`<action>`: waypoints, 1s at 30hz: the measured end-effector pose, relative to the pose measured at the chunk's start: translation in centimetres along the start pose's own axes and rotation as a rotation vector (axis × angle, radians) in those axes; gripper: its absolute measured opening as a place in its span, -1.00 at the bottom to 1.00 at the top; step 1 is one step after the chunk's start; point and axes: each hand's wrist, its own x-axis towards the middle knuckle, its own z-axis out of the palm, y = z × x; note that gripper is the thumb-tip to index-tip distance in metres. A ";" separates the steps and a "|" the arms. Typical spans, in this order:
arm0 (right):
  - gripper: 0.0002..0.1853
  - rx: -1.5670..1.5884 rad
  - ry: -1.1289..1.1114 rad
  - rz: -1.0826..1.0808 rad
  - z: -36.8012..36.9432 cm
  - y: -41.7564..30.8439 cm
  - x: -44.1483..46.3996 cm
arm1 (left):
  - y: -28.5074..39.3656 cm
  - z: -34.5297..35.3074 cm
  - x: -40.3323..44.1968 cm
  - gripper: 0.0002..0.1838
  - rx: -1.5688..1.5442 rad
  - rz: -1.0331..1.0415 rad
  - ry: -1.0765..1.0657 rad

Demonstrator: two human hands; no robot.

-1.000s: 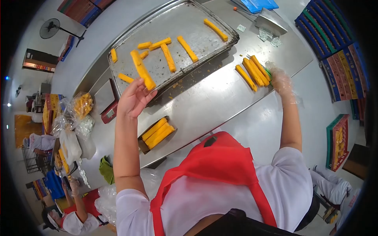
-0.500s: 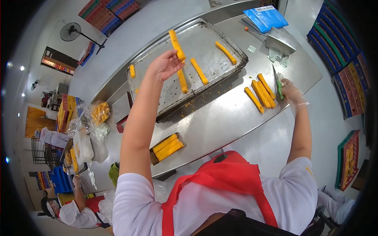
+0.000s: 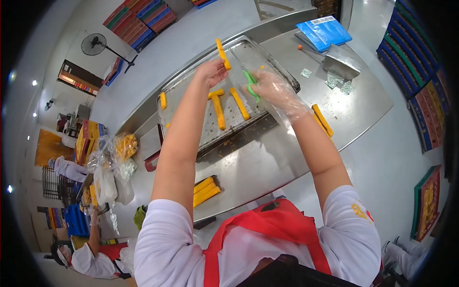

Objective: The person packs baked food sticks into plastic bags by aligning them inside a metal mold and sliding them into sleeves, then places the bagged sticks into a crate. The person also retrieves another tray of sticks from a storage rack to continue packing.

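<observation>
My left hand (image 3: 213, 72) pinches the lower end of a yellow pastry stick (image 3: 220, 49), held up above a worn metal baking tray (image 3: 191, 125). To its right, my right hand (image 3: 273, 91), in a clear plastic glove, grips green-handled scissors (image 3: 252, 87); motion blurs their blades. Several yellow sticks lie on the tray, including an upright one (image 3: 240, 104) and a short piece (image 3: 215, 93) across the top of another stick (image 3: 218, 114). More sticks (image 3: 323, 120) rest on the steel table beyond my right forearm, which partly hides them.
A small box of yellow sticks (image 3: 206, 190) sits near the table's front edge. At the right end are a blue packet (image 3: 325, 32), a metal scraper (image 3: 342, 62) and small sachets (image 3: 306, 72). Bagged pastries (image 3: 125, 146) stand left. A co-worker (image 3: 91, 260) is at lower left.
My right hand has carried the scissors from the table's right side to over the tray, near my left hand. A short yellow piece now shows across a stick on the tray.
</observation>
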 end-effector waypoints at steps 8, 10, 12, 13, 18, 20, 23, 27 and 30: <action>-0.51 -0.158 -0.100 0.127 1.9 3.5 2.9 | -0.5 -0.4 0.9 -0.89 0.113 0.033 -0.085; -0.50 -0.160 -0.094 0.120 1.9 4.0 3.0 | -0.8 -0.5 1.2 -0.88 0.102 0.049 -0.069; -0.50 -0.160 -0.086 0.111 1.9 4.2 3.1 | -0.9 -0.8 1.5 -0.85 0.152 0.069 -0.092; -0.50 -0.137 -0.103 0.124 1.8 4.2 3.1 | -1.0 -0.9 1.6 -0.85 0.153 0.068 -0.093; -0.53 -0.122 -0.069 0.130 1.9 3.7 3.1 | -0.8 -0.9 1.6 -0.79 0.245 0.102 -0.062; -0.54 -0.174 -0.124 0.186 2.0 3.5 3.7 | -0.6 -0.9 1.9 -0.80 0.241 0.081 -0.072; -0.53 -0.040 -0.017 0.097 3.0 6.2 4.1 | -0.4 -1.0 2.3 -0.83 0.242 0.044 -0.071; -0.44 -0.096 -0.110 0.256 1.6 2.5 2.6 | -0.3 -1.6 2.1 -0.86 0.158 0.020 -0.022; -0.39 -0.187 -0.030 0.220 1.7 2.8 2.3 | -0.2 -2.0 1.8 -0.86 0.148 0.014 -0.074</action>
